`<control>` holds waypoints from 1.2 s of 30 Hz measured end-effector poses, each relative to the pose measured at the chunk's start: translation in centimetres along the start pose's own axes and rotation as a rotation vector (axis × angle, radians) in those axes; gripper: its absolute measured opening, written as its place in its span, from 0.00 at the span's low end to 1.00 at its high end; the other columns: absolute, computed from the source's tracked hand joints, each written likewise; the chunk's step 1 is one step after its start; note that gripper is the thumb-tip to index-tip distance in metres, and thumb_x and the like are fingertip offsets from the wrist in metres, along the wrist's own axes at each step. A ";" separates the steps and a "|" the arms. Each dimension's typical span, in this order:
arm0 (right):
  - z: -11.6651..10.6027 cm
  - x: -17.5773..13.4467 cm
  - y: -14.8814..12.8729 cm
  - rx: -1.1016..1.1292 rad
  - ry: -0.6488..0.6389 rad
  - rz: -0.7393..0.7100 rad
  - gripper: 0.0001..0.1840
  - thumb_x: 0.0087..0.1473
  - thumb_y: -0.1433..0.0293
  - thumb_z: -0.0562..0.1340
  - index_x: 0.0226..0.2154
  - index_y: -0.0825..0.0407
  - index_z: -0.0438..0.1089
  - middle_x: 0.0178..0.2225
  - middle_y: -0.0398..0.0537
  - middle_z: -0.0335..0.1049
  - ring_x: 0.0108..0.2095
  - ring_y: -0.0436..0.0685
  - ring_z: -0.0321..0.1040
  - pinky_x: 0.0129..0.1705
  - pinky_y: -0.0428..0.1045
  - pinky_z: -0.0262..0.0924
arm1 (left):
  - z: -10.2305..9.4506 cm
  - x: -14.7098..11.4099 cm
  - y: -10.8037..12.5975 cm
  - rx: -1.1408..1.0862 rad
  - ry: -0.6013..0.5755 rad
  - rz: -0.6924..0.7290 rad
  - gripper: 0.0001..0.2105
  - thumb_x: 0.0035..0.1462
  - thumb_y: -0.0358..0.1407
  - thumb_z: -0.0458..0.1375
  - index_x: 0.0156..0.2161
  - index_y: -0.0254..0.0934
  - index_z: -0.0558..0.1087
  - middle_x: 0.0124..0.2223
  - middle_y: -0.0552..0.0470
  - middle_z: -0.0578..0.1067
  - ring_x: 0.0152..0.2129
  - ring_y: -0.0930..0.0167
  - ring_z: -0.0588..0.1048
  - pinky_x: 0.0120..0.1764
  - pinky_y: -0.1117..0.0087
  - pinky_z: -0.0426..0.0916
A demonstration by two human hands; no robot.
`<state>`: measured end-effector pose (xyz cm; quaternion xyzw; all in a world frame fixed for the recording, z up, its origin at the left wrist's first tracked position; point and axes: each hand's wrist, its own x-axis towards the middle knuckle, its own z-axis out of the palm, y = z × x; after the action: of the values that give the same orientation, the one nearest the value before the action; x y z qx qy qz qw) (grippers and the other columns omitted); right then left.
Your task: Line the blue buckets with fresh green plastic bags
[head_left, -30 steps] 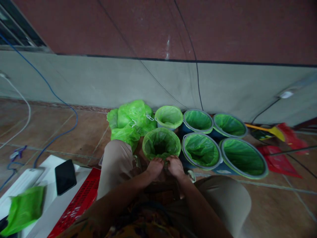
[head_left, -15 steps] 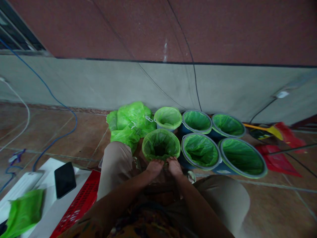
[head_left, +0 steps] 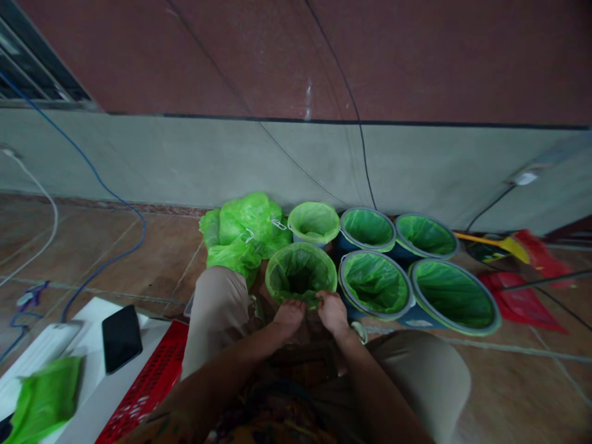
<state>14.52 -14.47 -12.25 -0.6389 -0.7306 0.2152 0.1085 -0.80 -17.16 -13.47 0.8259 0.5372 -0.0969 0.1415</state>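
Between my knees stands a trash can lined with a translucent green trash bag [head_left: 300, 259], the bag folded over its rim. My left hand [head_left: 290, 314] is closed on the bag at the near edge of the rim. Beside it, my right hand [head_left: 332, 311] pinches the same edge a little to the right. The undersides of both hands and the can's outer wall are hidden. Just behind stands a smaller-looking lined can [head_left: 314, 222]. To the right are several grey-rimmed blue cans, among them a near one [head_left: 377, 283], all with green liners.
Filled green bags [head_left: 250, 228] lie left of the cans against the wall. A red dustpan [head_left: 522, 299] and yellow-handled brush [head_left: 509, 246] are at far right. To my left are a red basket [head_left: 143, 382], a black phone [head_left: 121, 338] and folded green bags [head_left: 46, 394]. A blue cable [head_left: 106, 191] crosses the floor.
My right hand has shifted slightly up and right along the rim, and its fingers now pinch the bag's edge. My left hand stays at nearly the same spot.
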 end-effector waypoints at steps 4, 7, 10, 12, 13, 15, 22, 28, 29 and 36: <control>0.6 0.0 0.0 -0.041 -0.031 -0.030 0.17 0.49 0.81 0.56 0.37 0.54 0.76 0.41 0.52 0.75 0.45 0.56 0.68 0.53 0.47 0.56 | 0.3 0.0 -0.1 -0.007 0.002 0.017 0.12 0.62 0.27 0.48 0.46 0.31 0.71 0.45 0.42 0.76 0.44 0.63 0.73 0.48 0.61 0.67; 0.7 0.1 0.0 -0.019 -0.007 -0.010 0.16 0.51 0.80 0.55 0.38 0.54 0.75 0.41 0.52 0.76 0.45 0.55 0.69 0.52 0.46 0.56 | 0.3 0.1 -0.1 -0.010 -0.001 0.010 0.13 0.62 0.28 0.47 0.46 0.32 0.71 0.44 0.42 0.76 0.44 0.63 0.73 0.48 0.60 0.67; 0.4 0.3 0.0 0.019 0.071 0.087 0.16 0.54 0.78 0.54 0.40 0.53 0.74 0.42 0.52 0.76 0.46 0.56 0.69 0.49 0.46 0.58 | 0.0 0.1 0.0 -0.010 -0.009 -0.002 0.13 0.62 0.28 0.47 0.46 0.32 0.71 0.44 0.42 0.76 0.44 0.63 0.73 0.48 0.61 0.66; 0.1 0.4 0.2 0.043 0.129 0.204 0.16 0.57 0.75 0.53 0.43 0.53 0.73 0.44 0.53 0.75 0.45 0.57 0.71 0.46 0.47 0.60 | -0.2 0.0 0.0 -0.005 -0.014 -0.003 0.13 0.62 0.28 0.46 0.47 0.32 0.71 0.44 0.43 0.76 0.44 0.63 0.73 0.48 0.61 0.66; 0.0 0.5 0.3 0.049 0.143 0.271 0.16 0.59 0.73 0.52 0.44 0.54 0.72 0.44 0.55 0.75 0.44 0.58 0.72 0.44 0.48 0.60 | -0.2 0.0 0.1 -0.002 -0.016 -0.003 0.13 0.62 0.28 0.46 0.47 0.32 0.71 0.44 0.43 0.76 0.45 0.63 0.73 0.48 0.62 0.66; 0.1 0.5 0.7 0.058 0.124 0.392 0.17 0.61 0.70 0.51 0.46 0.57 0.71 0.42 0.59 0.76 0.42 0.60 0.74 0.41 0.49 0.62 | -0.4 0.0 0.2 0.003 -0.016 -0.005 0.13 0.62 0.27 0.47 0.46 0.31 0.71 0.44 0.42 0.76 0.45 0.63 0.73 0.48 0.61 0.66; 1.9 0.6 1.5 0.090 -0.038 0.445 0.18 0.59 0.66 0.55 0.47 0.61 0.65 0.36 0.62 0.76 0.40 0.61 0.75 0.38 0.49 0.62 | -0.5 -0.1 0.2 -0.001 0.001 -0.003 0.12 0.62 0.27 0.47 0.45 0.32 0.71 0.42 0.43 0.75 0.44 0.64 0.73 0.48 0.61 0.67; 2.6 1.1 2.0 0.125 -0.081 0.445 0.17 0.60 0.65 0.55 0.44 0.61 0.68 0.37 0.62 0.76 0.41 0.61 0.75 0.37 0.48 0.62 | -0.3 0.1 0.1 -0.014 -0.009 -0.005 0.13 0.63 0.28 0.45 0.46 0.33 0.71 0.42 0.43 0.76 0.44 0.64 0.72 0.48 0.61 0.66; 2.6 1.1 2.1 0.133 -0.084 0.447 0.18 0.60 0.64 0.55 0.44 0.61 0.68 0.37 0.63 0.76 0.41 0.61 0.75 0.37 0.47 0.62 | -0.2 0.1 0.1 -0.012 -0.011 0.001 0.13 0.63 0.28 0.46 0.46 0.33 0.71 0.42 0.43 0.76 0.43 0.64 0.72 0.48 0.61 0.66; 2.3 0.9 2.5 0.180 -0.141 0.429 0.25 0.61 0.55 0.51 0.40 0.58 0.73 0.38 0.62 0.77 0.41 0.62 0.75 0.37 0.49 0.63 | -0.9 -0.2 -1.5 0.101 0.015 0.164 0.11 0.60 0.26 0.48 0.42 0.33 0.72 0.39 0.45 0.76 0.41 0.64 0.72 0.60 0.51 0.51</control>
<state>15.64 -13.73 -15.51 -0.7505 -0.5620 0.3414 0.0656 -2.20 -16.44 -12.74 0.8738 0.4633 -0.1059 0.1029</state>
